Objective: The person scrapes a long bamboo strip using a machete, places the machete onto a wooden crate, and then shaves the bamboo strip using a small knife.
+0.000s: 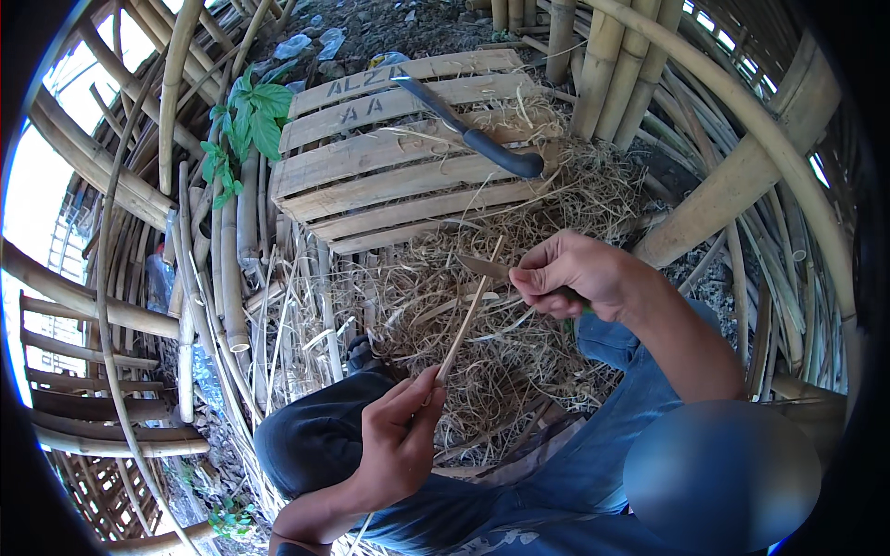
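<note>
My left hand (404, 434) is closed round the lower end of a thin bamboo strip (466, 322), which slants up and to the right in front of me. In my right hand (572, 275) is a small knife (483, 267), its handle mostly covered by my fingers. The blade points left and meets or crosses the strip near its upper end; whether it cuts into the strip I cannot tell. Beyond both hands, a larger curved knife (464, 128) with a dark handle lies on a slatted wooden crate (389, 176).
Curly shavings (519, 371) cover the ground between my knees and around the crate. Thick bamboo poles (723, 199) stand and lean on the right, with more poles (230, 278) on the left. A green leafy plant (250, 120) grows beside the crate's left end.
</note>
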